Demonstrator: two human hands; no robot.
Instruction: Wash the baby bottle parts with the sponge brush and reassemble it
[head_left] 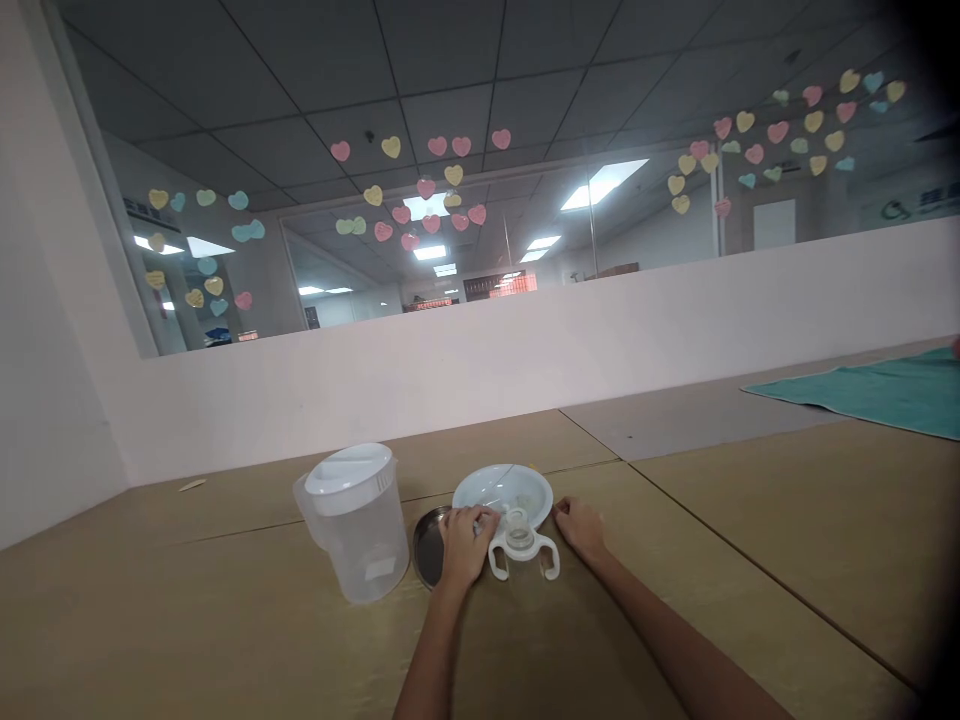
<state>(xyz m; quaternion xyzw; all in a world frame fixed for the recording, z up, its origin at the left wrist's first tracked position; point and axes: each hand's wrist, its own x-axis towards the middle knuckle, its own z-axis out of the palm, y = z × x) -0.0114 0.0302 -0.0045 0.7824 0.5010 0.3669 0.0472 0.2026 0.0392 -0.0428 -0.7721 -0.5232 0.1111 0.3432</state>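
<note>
A brown tabletop stands against a pale wall, under a window that carries heart-shaped paper notes. The two-handled bottle stands upright between the hands, and its neck appears to be uncapped. Just left of this bottle is the left hand, its fingers bent; something whitish shows at the fingertips, but I cannot tell if it is gripped. Right of the bottle, the right hand rests low with loosely curled fingers; I see nothing held, though the palm is hidden. Directly behind the bottle is the white dish; a metal dish lies to its left, partly under the left hand. Farther left of the bottle stands the lidded pitcher; far right, a green cloth. For good handling, I would steady the bottle by both handles and keep it level.
</note>
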